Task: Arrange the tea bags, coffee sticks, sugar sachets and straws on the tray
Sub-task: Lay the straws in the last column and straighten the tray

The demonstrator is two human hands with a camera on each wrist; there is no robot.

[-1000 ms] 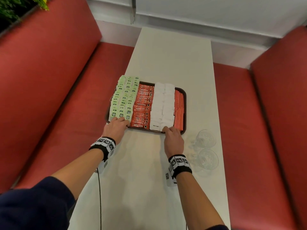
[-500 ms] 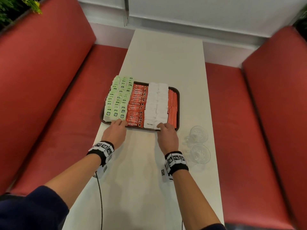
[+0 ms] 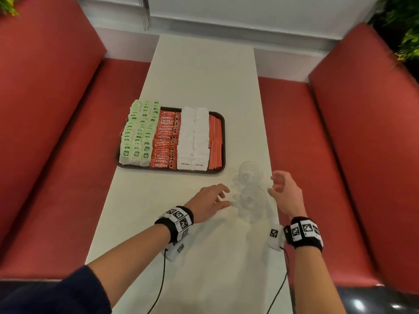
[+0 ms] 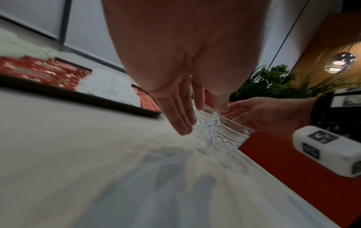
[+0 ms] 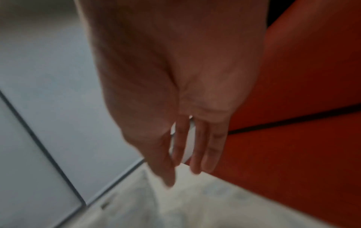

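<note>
- Head view: tray (image 3: pixel 223 141) sits on the white surface (image 3: pixel 204 71), filled in neat columns: green tea bags (image 3: pixel 139 134), coffee sticks (image 3: pixel 165 139), white sugar sachets (image 3: pixel 193 138), red straws (image 3: pixel 215 141). Sorted by type, so the arranging looks done.
- Left hand (image 3: pixel 207 201) and right hand (image 3: pixel 284 191), both spread wide and holding nothing, flank two clear glasses (image 3: pixel 249 189) near the surface's right edge, probably to move them.
- Left wrist view: fingers (image 4: pixel 181 117) straight, at a glass rim (image 4: pixel 224 118); contact unclear.
- Right wrist view: blurred; fingers (image 5: pixel 197 148) loose, nothing held.
- Room: red booth seats (image 3: pixel 56 132) both sides, plants (image 3: pixel 399 26) at the corner.
</note>
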